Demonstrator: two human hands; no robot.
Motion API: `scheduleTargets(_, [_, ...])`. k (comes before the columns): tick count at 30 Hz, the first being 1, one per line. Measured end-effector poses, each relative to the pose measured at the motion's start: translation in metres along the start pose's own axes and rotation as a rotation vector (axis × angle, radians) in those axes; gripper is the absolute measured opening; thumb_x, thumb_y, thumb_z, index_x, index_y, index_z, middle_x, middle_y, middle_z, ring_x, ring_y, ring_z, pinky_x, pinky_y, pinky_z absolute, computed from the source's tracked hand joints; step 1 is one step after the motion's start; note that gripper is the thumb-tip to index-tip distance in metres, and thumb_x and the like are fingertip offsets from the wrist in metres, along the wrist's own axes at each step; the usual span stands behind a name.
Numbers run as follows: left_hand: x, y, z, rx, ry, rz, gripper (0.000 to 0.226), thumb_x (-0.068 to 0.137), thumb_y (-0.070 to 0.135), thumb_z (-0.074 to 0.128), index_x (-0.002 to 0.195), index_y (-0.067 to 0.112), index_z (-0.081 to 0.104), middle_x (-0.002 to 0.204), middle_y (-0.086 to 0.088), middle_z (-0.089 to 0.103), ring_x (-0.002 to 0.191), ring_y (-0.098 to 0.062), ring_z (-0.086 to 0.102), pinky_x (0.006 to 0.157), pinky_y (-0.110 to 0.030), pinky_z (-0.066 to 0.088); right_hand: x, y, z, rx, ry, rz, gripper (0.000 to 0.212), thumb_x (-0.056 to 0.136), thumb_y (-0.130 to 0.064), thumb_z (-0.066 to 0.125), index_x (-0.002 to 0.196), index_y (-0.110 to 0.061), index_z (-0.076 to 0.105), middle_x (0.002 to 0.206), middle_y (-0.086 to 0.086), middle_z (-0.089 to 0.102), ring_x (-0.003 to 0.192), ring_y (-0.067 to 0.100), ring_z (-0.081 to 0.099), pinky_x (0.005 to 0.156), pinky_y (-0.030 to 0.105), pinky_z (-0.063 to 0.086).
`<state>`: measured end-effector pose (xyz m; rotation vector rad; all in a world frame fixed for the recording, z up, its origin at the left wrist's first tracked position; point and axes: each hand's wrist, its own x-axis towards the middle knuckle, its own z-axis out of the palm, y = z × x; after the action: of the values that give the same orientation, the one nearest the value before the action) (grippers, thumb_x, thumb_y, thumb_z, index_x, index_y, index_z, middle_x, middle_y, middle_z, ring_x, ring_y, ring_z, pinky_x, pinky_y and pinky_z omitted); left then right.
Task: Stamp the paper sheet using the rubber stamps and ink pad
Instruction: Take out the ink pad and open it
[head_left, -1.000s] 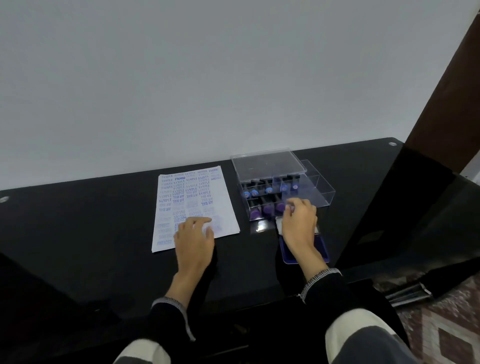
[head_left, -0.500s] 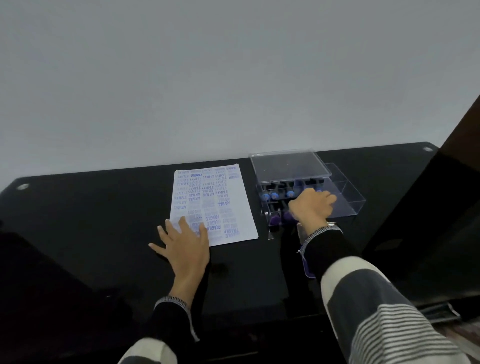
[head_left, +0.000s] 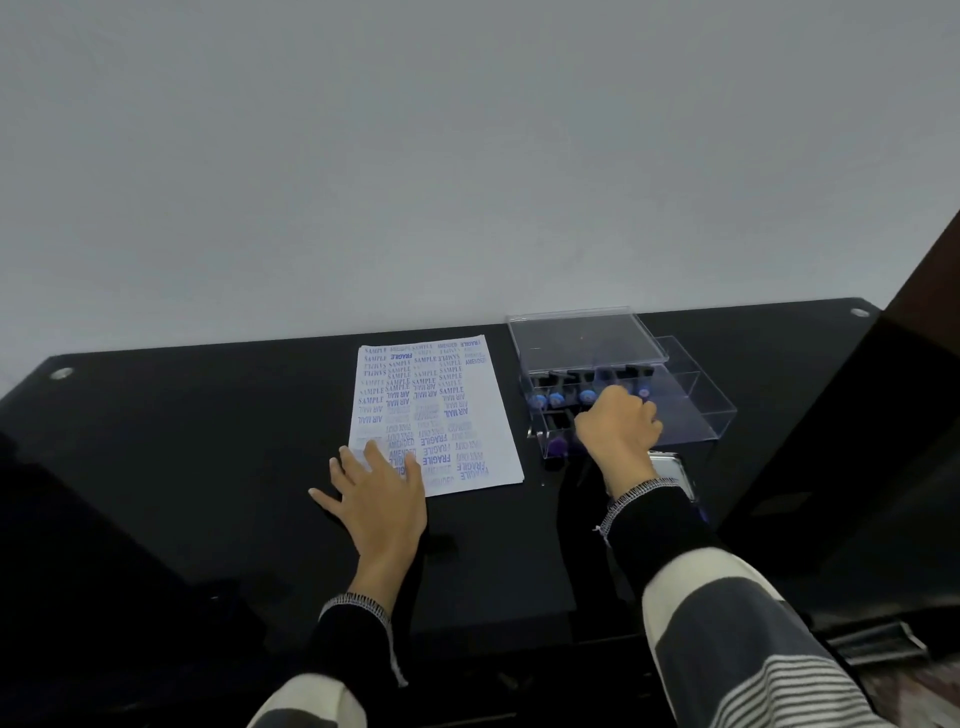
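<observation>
- A person sits at a glossy black table (head_left: 208, 467) set against a plain pale wall (head_left: 467, 156), seen from a head-worn camera looking down at both hands.
- The paper sheet (head_left: 467, 410) lies flat near the middle of the table. Blue stamped words cover most of it, among them "SAMPLE", "AIR MAIL" and "FRAGILE".
- The left hand (head_left: 382, 499) lies palm down with fingers straight and spread. Its fingertips press the sheet's near left corner, while the palm rests on the bare table.
- Just right of the sheet stands a clear plastic box (head_left: 696, 415), its transparent lid (head_left: 587, 338) raised at the back.
- Inside the box, rubber stamps (head_left: 556, 397) with dark handles and blue or purple knobs stand in rows.
- The right hand (head_left: 618, 434) reaches into the box among the stamps, its fingers curled downward. Whether they grip a stamp cannot be told, since the back of the hand hides the fingertips.
- The ink pad (head_left: 672, 467) sits on the table just in front of the box, mostly hidden under the right wrist; only its pale open lid and a blue edge show.
- Both arms wear dark sleeves with pale stitched cuffs, striped grey and cream higher up.
</observation>
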<state>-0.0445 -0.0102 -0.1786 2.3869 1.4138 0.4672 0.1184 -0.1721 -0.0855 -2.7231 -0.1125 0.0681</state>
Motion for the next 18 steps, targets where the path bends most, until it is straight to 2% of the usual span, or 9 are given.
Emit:
scheduleTargets(9, [0.000, 0.001, 0.001, 0.001, 0.000, -0.005, 0.058, 0.098, 0.048, 0.038, 0.143, 0.013, 0.038, 0.153, -0.022, 0.025, 0.144, -0.038, 0.015, 0.112, -0.064, 0.002, 0.006, -0.002, -0.003, -0.031, -0.148, 0.001, 0.035, 0.089, -0.015, 0.054, 0.123, -0.006, 0.052, 0.134, 0.019, 0.045, 0.126, 0.036, 0.032, 0.098, 0.041, 0.035])
scheduleTargets(11, [0.000, 0.001, 0.000, -0.007, 0.003, -0.009, 0.056, 0.098, 0.047, 0.039, 0.142, 0.013, 0.038, 0.153, -0.022, 0.026, 0.144, -0.038, 0.015, 0.112, -0.064, 0.002, 0.003, -0.001, 0.001, -0.014, -0.083, 0.000, 0.037, 0.091, -0.020, 0.056, 0.124, -0.003, 0.051, 0.136, 0.022, 0.043, 0.125, 0.037, 0.032, 0.098, 0.042, 0.034])
scheduleTargets(14, [0.001, 0.002, -0.001, -0.027, 0.017, -0.012, 0.052, 0.099, 0.043, 0.038, 0.140, 0.012, 0.040, 0.151, -0.020, 0.029, 0.143, -0.038, 0.017, 0.112, -0.065, 0.003, -0.004, 0.000, 0.010, 0.063, 0.101, -0.015, 0.042, 0.095, -0.027, 0.052, 0.125, 0.001, 0.046, 0.135, 0.021, 0.043, 0.125, 0.036, 0.034, 0.100, 0.045, 0.031])
scheduleTargets(18, [-0.002, 0.005, -0.004, -0.041, 0.076, -0.007, 0.041, 0.099, 0.031, 0.044, 0.135, 0.012, 0.046, 0.141, -0.014, 0.043, 0.133, -0.035, 0.033, 0.110, -0.064, 0.012, -0.030, -0.009, 0.016, 0.333, 0.318, -0.195, 0.030, 0.099, -0.027, 0.045, 0.114, -0.003, 0.049, 0.116, 0.013, 0.052, 0.111, 0.028, 0.042, 0.091, 0.043, 0.034])
